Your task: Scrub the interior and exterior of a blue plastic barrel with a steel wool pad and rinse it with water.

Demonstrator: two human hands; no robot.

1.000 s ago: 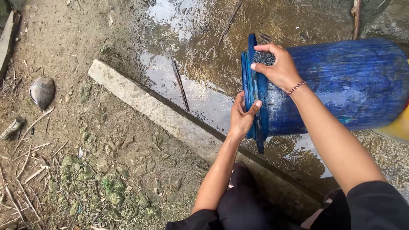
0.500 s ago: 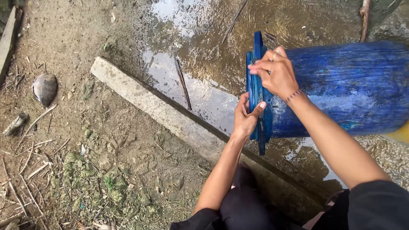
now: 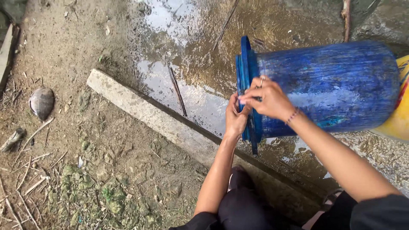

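The blue barrel (image 3: 328, 87) lies on its side in a shallow puddle (image 3: 200, 85), its lid (image 3: 245, 85) facing the concrete curb (image 3: 145, 113). The right hand (image 3: 266, 100) has slid down from the top of the rim to meet the left hand (image 3: 235, 117); both now pinch the rim's front edge (fingers closed on it). A dry shell (image 3: 41, 102) lies well apart on the dirt.

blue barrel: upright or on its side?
On its side. The blue barrel lies across wet ground, its rimmed end facing sideways toward both hands.
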